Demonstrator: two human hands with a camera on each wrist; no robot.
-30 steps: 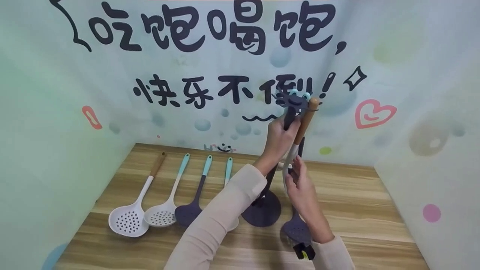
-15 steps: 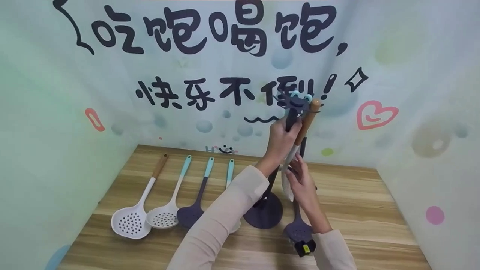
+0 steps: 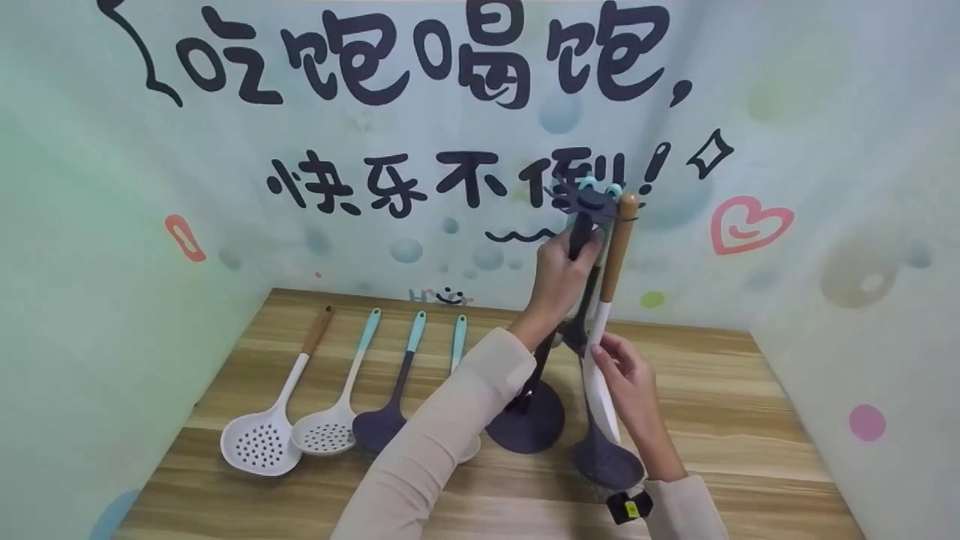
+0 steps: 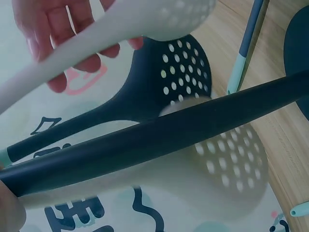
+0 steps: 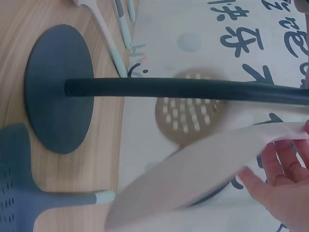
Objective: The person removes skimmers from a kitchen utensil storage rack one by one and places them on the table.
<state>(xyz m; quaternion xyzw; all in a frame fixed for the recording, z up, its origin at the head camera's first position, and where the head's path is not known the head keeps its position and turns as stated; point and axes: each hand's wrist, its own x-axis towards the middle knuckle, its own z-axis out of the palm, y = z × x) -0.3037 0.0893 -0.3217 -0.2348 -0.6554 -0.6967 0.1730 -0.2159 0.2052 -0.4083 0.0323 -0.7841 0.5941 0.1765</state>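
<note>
A dark utensil stand (image 3: 527, 416) rises from a round base, leaning slightly right in the head view. My left hand (image 3: 566, 266) grips its pole near the top. From it hangs a white skimmer (image 3: 596, 375) with a brown wooden handle, seen nearly edge-on; in the left wrist view its perforated head (image 4: 181, 14) shows. My right hand (image 3: 630, 382) touches the skimmer's lower stem, its fingers (image 4: 82, 58) loosely spread behind it. A dark skimmer (image 4: 169, 72) and a pale, blurred skimmer (image 4: 227, 159) hang close by. Below the right hand is a dark utensil's head (image 3: 607, 465).
On the wooden table (image 3: 712, 420), left of the stand, lie a white skimmer (image 3: 261, 444), a cream skimmer (image 3: 324, 433) and a dark utensil (image 3: 379, 427); another teal-handled utensil (image 3: 457, 337) is partly hidden by my left sleeve. Cloth walls surround the table.
The right hand has moved right and slightly down. The hanging white skimmer has swung from a slant to nearly upright and turned. My left hand keeps its place on the pole.
</note>
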